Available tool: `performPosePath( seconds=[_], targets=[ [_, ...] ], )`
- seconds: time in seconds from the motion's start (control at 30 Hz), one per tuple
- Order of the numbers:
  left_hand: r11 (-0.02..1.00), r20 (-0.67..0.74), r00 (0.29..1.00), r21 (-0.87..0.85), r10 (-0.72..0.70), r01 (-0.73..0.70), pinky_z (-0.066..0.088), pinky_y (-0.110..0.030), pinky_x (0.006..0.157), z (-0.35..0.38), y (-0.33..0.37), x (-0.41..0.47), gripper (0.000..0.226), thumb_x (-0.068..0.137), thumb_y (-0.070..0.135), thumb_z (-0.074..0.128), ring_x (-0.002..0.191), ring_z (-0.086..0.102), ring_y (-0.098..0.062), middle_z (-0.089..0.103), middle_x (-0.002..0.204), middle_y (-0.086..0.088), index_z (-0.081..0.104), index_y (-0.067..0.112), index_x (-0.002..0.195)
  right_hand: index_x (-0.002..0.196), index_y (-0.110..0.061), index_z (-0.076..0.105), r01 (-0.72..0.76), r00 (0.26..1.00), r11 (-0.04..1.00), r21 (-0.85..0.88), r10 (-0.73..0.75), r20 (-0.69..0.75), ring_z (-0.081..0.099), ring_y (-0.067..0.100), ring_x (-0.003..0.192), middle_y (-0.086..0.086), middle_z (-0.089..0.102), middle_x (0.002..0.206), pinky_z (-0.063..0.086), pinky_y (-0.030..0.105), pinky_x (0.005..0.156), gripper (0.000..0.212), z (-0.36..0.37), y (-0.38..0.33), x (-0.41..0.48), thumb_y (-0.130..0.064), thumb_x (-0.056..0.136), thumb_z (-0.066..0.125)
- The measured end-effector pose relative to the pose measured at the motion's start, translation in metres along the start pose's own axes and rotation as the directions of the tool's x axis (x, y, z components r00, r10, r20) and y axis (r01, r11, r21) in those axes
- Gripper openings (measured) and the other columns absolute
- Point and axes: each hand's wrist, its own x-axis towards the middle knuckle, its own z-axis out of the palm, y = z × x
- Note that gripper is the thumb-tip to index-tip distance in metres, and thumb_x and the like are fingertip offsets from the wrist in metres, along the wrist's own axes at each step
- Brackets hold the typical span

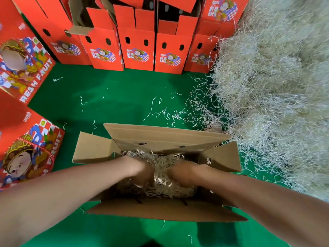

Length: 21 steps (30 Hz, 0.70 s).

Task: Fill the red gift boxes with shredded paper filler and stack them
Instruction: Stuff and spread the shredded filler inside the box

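Well left of the fingers lie printed red boxes [30, 154]. The left hand [140, 168] and right hand [185, 172] are sunk in the shredded filler [161, 175] inside the open box [160, 138]. The fingers are buried, so I cannot tell their grip. Lopsided pressing could tip the box or drag strands over its flaps. The loose pile [267, 86] lies to their right.

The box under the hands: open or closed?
Open: its flaps spread outward, and shredded paper filler shows inside around the left hand and right hand.

Open box [160, 134] nearest, filler [163, 168] inside, box row [138, 49] behind, filler heap [267, 86] right (seemingly touching)
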Motion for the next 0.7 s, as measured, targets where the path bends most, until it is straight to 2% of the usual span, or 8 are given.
performPosePath(
  seconds=[0.07,0.13,0.3,0.4,0.47,0.57,0.6,0.7],
  targets=[
    [0.999,-0.139,0.990,0.000,-0.036,0.036,0.043,-0.018,0.051,-0.007,-0.004,-0.012,0.040,0.090,0.002,0.047,0.076,0.055,-0.016,0.060,0.114,-0.002,0.057,0.015,0.126,0.120,-0.005,0.055,-0.005,0.972,1.000,-0.027,-0.002,-0.235,0.059,0.032,0.101,0.017,0.055,0.118,0.048,0.036,0.071,0.035,-0.007,-0.005,0.005,0.004,0.087,0.049],
    [0.985,-0.256,0.966,0.149,-0.046,0.086,0.047,-0.027,0.062,-0.010,-0.005,-0.024,0.025,0.088,0.004,0.050,0.072,0.053,-0.019,0.059,0.093,-0.007,0.063,0.006,0.110,0.130,-0.009,0.048,0.040,0.986,0.996,-0.076,-0.052,-0.161,0.052,0.035,0.114,0.019,0.041,0.135,0.049,0.040,0.084,0.044,-0.004,-0.004,0.015,0.002,0.088,0.048],
    [0.932,0.239,0.964,0.361,-0.114,0.020,0.041,-0.033,0.096,0.009,-0.010,-0.032,0.034,0.097,0.004,0.038,0.121,0.048,-0.032,0.049,0.128,-0.021,0.045,-0.008,0.129,0.126,-0.009,0.052,0.074,0.943,0.912,-0.403,0.067,0.326,0.043,0.027,0.127,0.010,0.044,0.140,0.044,0.045,0.099,0.032,0.002,0.019,0.025,-0.015,0.097,0.041],
    [0.926,0.180,0.980,0.376,-0.087,0.013,0.046,-0.034,0.087,0.012,-0.012,-0.030,0.030,0.096,0.008,0.043,0.110,0.056,-0.031,0.057,0.117,-0.018,0.053,-0.005,0.122,0.134,-0.009,0.043,0.065,0.963,0.941,-0.333,0.028,0.267,0.047,0.028,0.124,0.012,0.044,0.139,0.049,0.041,0.093,0.038,-0.014,0.008,0.030,-0.014,0.096,0.042],
    [0.938,0.009,0.993,0.329,-0.119,0.109,0.048,-0.030,0.075,0.006,-0.012,-0.023,0.029,0.094,0.013,0.049,0.100,0.059,-0.026,0.059,0.118,-0.012,0.054,0.000,0.120,0.133,-0.012,0.043,0.045,0.998,0.948,-0.315,-0.030,0.053,0.052,0.030,0.119,0.012,0.048,0.134,0.051,0.041,0.086,0.042,-0.024,-0.015,0.032,-0.017,0.092,0.052],
    [0.966,-0.181,0.963,0.129,-0.198,0.223,0.047,-0.031,0.077,-0.004,-0.020,-0.023,0.026,0.091,0.010,0.052,0.100,0.060,-0.027,0.060,0.116,-0.009,0.058,0.006,0.116,0.131,-0.018,0.047,0.100,0.973,0.979,-0.180,-0.134,-0.188,0.057,0.030,0.108,0.012,0.048,0.133,0.052,0.037,0.071,0.043,-0.023,-0.041,0.043,-0.009,0.088,0.051],
    [0.971,-0.150,0.971,0.121,-0.186,0.205,0.048,-0.031,0.078,-0.001,-0.024,-0.021,0.027,0.090,0.009,0.053,0.099,0.059,-0.027,0.060,0.117,-0.010,0.058,0.006,0.117,0.136,-0.023,0.042,0.125,0.974,0.986,-0.113,-0.144,-0.174,0.054,0.031,0.111,0.012,0.041,0.139,0.051,0.037,0.069,0.053,-0.018,-0.043,0.048,-0.005,0.087,0.050],
    [0.955,0.124,0.970,0.237,-0.210,0.176,0.038,-0.044,0.102,0.017,-0.029,-0.010,0.039,0.095,0.018,0.046,0.124,0.043,-0.030,0.045,0.137,-0.013,0.047,0.010,0.133,0.148,-0.030,0.013,0.013,0.999,0.994,0.104,-0.016,0.033,0.019,0.040,0.137,0.010,0.004,0.156,0.036,0.058,0.099,0.075,0.006,-0.039,0.060,-0.006,0.086,0.049]
  ],
)
